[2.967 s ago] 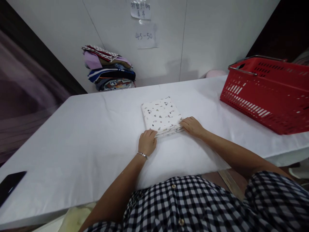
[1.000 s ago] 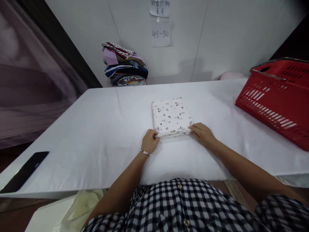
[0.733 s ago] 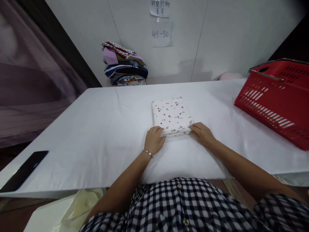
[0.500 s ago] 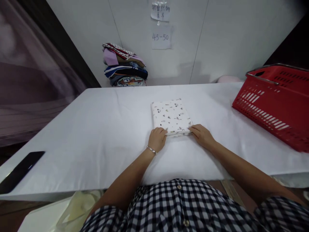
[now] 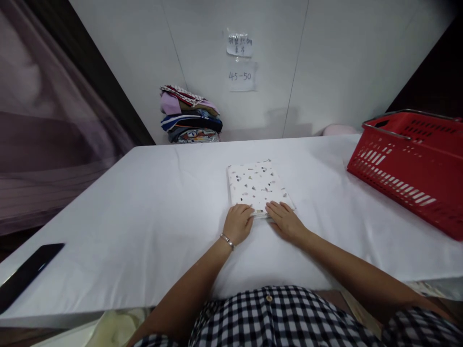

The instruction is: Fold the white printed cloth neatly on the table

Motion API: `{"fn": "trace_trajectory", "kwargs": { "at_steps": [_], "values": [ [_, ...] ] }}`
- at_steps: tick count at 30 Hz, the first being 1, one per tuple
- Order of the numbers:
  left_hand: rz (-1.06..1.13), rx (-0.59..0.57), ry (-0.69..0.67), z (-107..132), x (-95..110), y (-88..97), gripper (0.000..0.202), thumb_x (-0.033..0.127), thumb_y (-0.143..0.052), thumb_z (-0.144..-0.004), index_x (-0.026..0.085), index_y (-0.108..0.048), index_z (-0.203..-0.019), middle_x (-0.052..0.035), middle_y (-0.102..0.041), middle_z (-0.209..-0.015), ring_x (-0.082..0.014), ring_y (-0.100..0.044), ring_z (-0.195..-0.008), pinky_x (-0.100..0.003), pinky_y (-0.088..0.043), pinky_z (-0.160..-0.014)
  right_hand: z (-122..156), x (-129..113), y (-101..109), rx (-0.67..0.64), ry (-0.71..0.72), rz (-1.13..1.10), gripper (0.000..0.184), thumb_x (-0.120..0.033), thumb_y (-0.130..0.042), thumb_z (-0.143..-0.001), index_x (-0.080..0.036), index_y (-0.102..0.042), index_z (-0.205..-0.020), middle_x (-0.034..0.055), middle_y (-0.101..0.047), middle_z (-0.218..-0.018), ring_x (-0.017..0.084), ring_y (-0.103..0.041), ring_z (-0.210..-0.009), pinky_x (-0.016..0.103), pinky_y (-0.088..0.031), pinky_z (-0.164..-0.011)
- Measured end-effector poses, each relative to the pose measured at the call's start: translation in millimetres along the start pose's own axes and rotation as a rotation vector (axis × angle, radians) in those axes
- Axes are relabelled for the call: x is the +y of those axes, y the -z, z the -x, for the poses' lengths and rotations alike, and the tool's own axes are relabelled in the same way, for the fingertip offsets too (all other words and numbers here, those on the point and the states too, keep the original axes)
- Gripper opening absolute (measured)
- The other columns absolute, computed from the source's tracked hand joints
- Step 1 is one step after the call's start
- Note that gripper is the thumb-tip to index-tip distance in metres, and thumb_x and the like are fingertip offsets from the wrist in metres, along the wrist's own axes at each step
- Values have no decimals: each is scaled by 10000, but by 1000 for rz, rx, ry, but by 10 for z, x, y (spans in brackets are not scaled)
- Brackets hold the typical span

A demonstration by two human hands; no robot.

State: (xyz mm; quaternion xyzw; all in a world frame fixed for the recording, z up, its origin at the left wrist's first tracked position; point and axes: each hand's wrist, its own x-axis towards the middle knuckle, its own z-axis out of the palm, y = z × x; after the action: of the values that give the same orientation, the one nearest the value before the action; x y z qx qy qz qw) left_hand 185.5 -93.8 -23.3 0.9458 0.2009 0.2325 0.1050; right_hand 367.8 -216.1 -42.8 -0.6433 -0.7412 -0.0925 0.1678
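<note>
A white folded cloth (image 5: 253, 185) with small printed motifs lies flat on the white-covered table in front of me. At its near left corner, my left hand (image 5: 238, 224) is closed on the folded edge, fingers on top; the thumb's grip is partly hidden. My right hand (image 5: 286, 221) rests on the near edge, right of the middle, with its fingers stretched out over the cloth. Between the two hands, the stacked layers of the fold show along the near edge.
A red plastic basket (image 5: 415, 164) with a metal handle stands on the right. At the back left, against the wall, is a pile of folded fabrics (image 5: 191, 115). A black phone (image 5: 29, 274) lies at the table's left front. Paper signs (image 5: 241, 76) hang on the wall.
My right hand has slid left from the near right corner toward the middle of the near edge, its fingers now flatter. My left hand stays at its corner. The camera view has tilted up slightly.
</note>
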Motion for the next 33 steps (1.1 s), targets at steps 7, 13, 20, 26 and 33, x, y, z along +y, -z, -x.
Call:
{"fn": "trace_trajectory", "kwargs": {
  "at_steps": [7,13,20,26,33],
  "values": [
    [-44,-135,-90,-26,129,-118,452,304,-491,-846,215,-424,-1285,-75,-463,-1348,-230,-359,-1276,-445,-268,-1058,0,15,60,-64,-95,-156,491,-291,-434,-879,-202,-378,-1358,108,-448,-1364,251,-362,-1288,507,-290,-1042],
    [-66,-149,-95,-7,112,-151,457,294,-496,-844,186,-426,-1283,-85,-461,-1353,-241,-327,-1303,-453,-236,-1080,-387,-17,149,-92,-160,-312,505,-422,-356,-914,-196,-373,-1365,119,-397,-1400,246,-297,-1324,488,-270,-1061],
    [-32,-144,-87,45,118,-127,462,293,-508,-844,191,-430,-1288,-77,-452,-1364,-222,-345,-1296,-432,-253,-1078,-711,329,-13,-285,-226,-176,590,-518,-375,-881,-170,-373,-1357,149,-309,-1444,286,-212,-1353,513,-214,-1062],
    [85,-102,-12,-202,27,47,270,340,-423,-893,224,-595,-1065,-57,-605,-1178,-193,-495,-1161,-390,-373,-988,-668,379,-23,-313,-232,-160,592,-553,-354,-874,-207,-378,-1354,129,-298,-1454,287,-207,-1354,515,-220,-1055],
    [-79,-160,208,-437,-266,-115,472,425,-439,-862,210,-448,-1283,-101,-337,-1439,-287,-231,-1352,-555,-211,-1064,-1050,469,15,-304,-267,-155,623,-553,-313,-887,-174,-341,-1380,130,-279,-1462,259,-196,-1360,454,-213,-1076]
  ]
}}
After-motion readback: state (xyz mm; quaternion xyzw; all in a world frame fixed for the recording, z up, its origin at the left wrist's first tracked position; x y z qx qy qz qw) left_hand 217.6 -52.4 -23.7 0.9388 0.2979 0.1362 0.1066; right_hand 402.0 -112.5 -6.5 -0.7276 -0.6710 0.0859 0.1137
